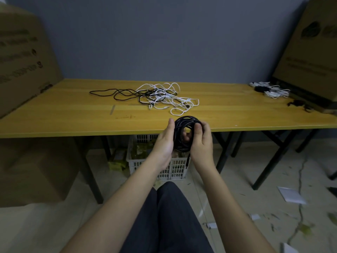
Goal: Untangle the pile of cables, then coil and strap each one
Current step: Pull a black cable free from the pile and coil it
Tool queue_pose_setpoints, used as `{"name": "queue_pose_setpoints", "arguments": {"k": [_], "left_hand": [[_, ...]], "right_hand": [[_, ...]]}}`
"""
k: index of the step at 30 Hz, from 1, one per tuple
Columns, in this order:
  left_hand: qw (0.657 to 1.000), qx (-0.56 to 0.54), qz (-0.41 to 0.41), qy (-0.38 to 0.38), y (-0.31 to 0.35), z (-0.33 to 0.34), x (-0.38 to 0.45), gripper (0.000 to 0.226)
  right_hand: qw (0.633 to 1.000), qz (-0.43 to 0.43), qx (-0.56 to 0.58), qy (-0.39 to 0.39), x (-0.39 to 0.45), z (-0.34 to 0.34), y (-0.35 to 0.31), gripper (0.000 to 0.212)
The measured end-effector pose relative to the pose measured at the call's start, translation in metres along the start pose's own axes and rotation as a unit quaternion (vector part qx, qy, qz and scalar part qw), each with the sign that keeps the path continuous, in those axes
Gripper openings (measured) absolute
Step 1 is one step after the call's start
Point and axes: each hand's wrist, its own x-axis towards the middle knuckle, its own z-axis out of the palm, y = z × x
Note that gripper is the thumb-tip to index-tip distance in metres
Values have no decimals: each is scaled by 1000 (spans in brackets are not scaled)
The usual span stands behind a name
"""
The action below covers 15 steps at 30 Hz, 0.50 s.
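Head view: both hands, left hand (165, 143) and right hand (201, 141), hold black coil (184, 134) (unstrapped); tangled pile (160, 96) waits; finished bundles (269, 89) far right.

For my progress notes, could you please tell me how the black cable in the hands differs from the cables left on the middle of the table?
The black coiled cable is wound into neat loops; the tangled black-and-white cable pile sprawls loose. The coil is held off the yellow wooden table by both hands; the pile lies on it. Neither shows a strap.
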Motion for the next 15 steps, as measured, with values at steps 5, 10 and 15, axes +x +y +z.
{"name": "queue_pose_setpoints", "arguments": {"k": [5,10,15], "left_hand": [[983,172,16,-63,29,-22,11,78],[887,419,183,-60,63,-23,36,71],[890,385,237,-67,83,-18,107,47]], "right_hand": [[986,-50,-88,-134,13,-5,-13,14],[963,-110,-153,-191,59,-5,-29,13],[979,-50,-2,-199,125,7,-27,19]]}}
